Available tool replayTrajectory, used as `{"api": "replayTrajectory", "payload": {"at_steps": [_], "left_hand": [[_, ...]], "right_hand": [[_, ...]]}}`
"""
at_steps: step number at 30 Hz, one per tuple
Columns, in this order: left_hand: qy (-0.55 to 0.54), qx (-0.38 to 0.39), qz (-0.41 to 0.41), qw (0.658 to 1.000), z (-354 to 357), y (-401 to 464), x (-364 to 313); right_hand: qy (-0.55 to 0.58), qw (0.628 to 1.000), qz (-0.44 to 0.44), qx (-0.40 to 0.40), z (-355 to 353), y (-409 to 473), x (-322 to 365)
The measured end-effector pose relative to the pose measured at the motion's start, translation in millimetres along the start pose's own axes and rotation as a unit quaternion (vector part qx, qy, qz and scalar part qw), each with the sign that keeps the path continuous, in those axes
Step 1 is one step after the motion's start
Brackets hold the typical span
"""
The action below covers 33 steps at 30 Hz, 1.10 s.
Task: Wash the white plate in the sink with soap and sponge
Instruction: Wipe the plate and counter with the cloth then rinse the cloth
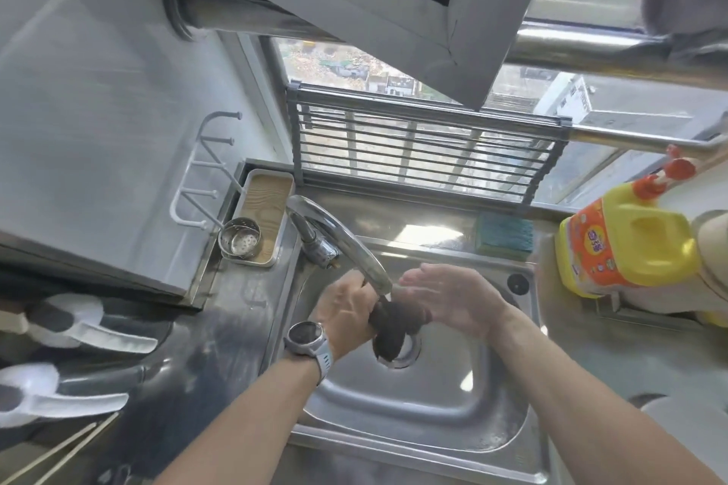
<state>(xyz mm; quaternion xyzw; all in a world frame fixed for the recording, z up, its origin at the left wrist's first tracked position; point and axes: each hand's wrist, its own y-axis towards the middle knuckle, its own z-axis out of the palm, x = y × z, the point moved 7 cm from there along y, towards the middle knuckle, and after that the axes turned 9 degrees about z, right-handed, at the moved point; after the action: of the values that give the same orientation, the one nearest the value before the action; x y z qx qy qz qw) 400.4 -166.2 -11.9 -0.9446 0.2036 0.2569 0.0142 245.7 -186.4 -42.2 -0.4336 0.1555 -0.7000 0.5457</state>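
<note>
Left hand (346,311): fingers curled round the upper end of a dark brown cloth (394,331), gripping it directly beneath the faucet (338,236) spout; a watch (305,339) with a pale strap sits on this wrist. Right hand (449,295): fingers straight and relaxed, palm turned toward the cloth and just beside it, possibly touching its right side; contact cannot be confirmed, and it grips nothing. Cloth: bunched, its long axis running from the left hand's grip down toward the drain (398,354), lower end hanging over the drain opening. Sink (413,417): stainless basin, both hands held over its rear half. White plate: not visible in the basin or anywhere in view, so its position cannot be stated. Sponge (504,234): blue-green face with a yellow underside, lying flat on the sink's back ledge, beyond and to the right of the hands, long axis running left to right along the ledge; the right hand is the nearer and, by judgement, the one to reach it. Soap bottle (626,240): yellow and orange jug with a red cap, on the tabletop (630,358) at right, further out than the sponge. Left periphery: tray (260,220) holding a perforated metal strainer (240,240); wall-mounted white hook rack (197,185). Rear: folding drying rack (425,146) against the window.
</note>
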Motion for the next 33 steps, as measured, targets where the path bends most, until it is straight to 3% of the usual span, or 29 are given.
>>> {"api": "replayTrajectory", "payload": {"at_steps": [3,5,8,11,14,16,20,23,24,27,31,33], "left_hand": [[-0.008,-0.015,0.09,0.996,-10,2,-18],[-0.02,-0.007,0.046,0.999,-11,3,-11],[0.078,-0.013,0.148,0.986,2,-2,-13],[0.15,-0.05,0.192,0.969,4,-3,-22],[0.244,0.016,0.167,0.955,18,-1,-23],[0.223,0.082,0.119,0.964,22,1,-20],[0.176,0.248,-0.024,0.952,28,-5,-17],[0.183,0.287,-0.066,0.938,38,-17,-10],[0.159,0.284,-0.083,0.942,41,-21,-9],[0.04,0.289,-0.145,0.945,46,-34,-10],[-0.055,0.356,-0.233,0.903,62,-59,-3],[-0.123,0.378,-0.277,0.875,76,-74,-1]], "right_hand": [[-0.103,0.987,0.075,0.101,19,23,-22],[-0.161,0.965,0.1,0.182,37,29,-25],[-0.179,0.934,0.154,0.267,59,28,-26],[-0.2,0.931,0.211,0.219,57,36,-31],[-0.292,0.908,0.245,0.174,58,36,-36],[-0.387,0.882,0.248,0.102,54,34,-36],[-0.615,0.776,0.125,-0.071,42,50,-33],[-0.766,0.627,0.019,-0.142,46,52,-38],[-0.788,0.594,-0.012,-0.161,46,50,-40],[-0.817,0.541,-0.065,-0.187,42,49,-55],[-0.846,0.484,-0.112,-0.193,44,49,-79],[-0.847,0.481,-0.13,-0.189,42,48,-93]]}}
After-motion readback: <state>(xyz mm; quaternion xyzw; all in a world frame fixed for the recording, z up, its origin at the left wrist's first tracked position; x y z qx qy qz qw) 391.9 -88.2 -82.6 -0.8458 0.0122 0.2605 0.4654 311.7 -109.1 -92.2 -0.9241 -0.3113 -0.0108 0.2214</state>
